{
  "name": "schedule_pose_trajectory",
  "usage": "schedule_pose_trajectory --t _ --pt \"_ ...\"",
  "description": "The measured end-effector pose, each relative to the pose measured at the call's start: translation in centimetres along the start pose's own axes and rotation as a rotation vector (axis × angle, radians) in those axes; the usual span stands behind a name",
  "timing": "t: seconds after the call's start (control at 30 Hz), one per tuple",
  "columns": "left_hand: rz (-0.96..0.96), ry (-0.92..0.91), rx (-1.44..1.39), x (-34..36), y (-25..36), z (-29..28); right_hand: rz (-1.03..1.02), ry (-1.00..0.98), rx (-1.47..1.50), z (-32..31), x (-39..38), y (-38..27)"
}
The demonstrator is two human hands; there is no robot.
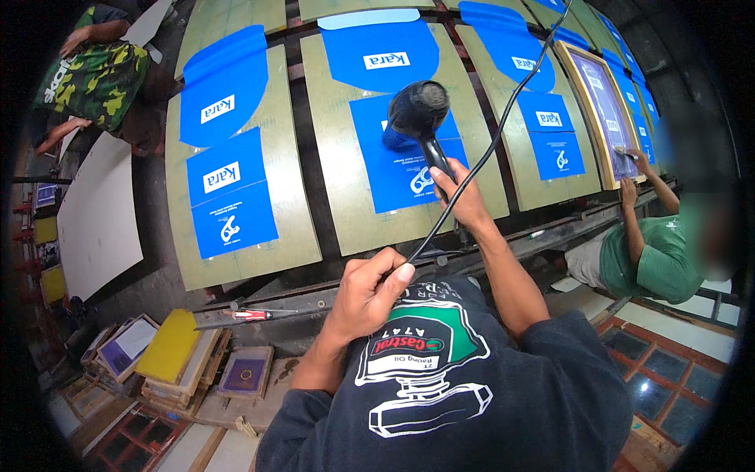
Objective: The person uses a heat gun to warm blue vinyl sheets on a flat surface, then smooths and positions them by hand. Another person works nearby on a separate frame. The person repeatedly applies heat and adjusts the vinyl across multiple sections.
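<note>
Head view: hair dryer over blue sheet on board.
Right hand fingers clamped on dryer handle, left hand fingers on cord; wooden frame at right holds purple mesh.

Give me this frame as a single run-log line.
Left hand: grips black cord | Right hand: holds black hair dryer by handle | Dryer head: over blue printed sheet | Right side: co-worker at framed screen

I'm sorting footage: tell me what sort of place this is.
Probably a screen-printing workshop: a wood-framed printing screen, blue printed sheets on boards, and a hair dryer show it.
</note>
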State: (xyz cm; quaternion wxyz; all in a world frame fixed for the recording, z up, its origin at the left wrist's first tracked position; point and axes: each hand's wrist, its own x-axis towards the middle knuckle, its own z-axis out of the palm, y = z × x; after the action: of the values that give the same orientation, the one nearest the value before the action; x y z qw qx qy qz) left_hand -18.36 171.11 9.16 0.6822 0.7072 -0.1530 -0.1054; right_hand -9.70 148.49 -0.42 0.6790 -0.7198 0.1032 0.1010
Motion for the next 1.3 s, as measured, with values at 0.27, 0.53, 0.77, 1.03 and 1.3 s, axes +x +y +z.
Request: schedule_pose_trajectory --t 0.27,0.53,0.77,1.03,1.3 --pt "0.005 -0.036 0.047 0.5 0.4 0.3 -0.104 0.122 -0.164 0.2 3.6 1.5" --pt "-0.039 -0.035 0.008 0.5 0.7 0.0 -0.053 0.099 -0.03 0.0 1.6 0.3" --pt "-0.032 -0.07 0.016 0.7 0.8 0.8 -0.069 0.121 -0.058 -1.1 1.6 0.6" --pt "-0.016 -0.091 0.043 0.9 0.9 0.7 -0.099 0.125 -0.049 -1.0 3.8 0.9" --pt "-0.039 -0.082 0.044 0.9 0.6 0.9 -0.045 0.113 -0.018 -2.6 0.9 0.7"
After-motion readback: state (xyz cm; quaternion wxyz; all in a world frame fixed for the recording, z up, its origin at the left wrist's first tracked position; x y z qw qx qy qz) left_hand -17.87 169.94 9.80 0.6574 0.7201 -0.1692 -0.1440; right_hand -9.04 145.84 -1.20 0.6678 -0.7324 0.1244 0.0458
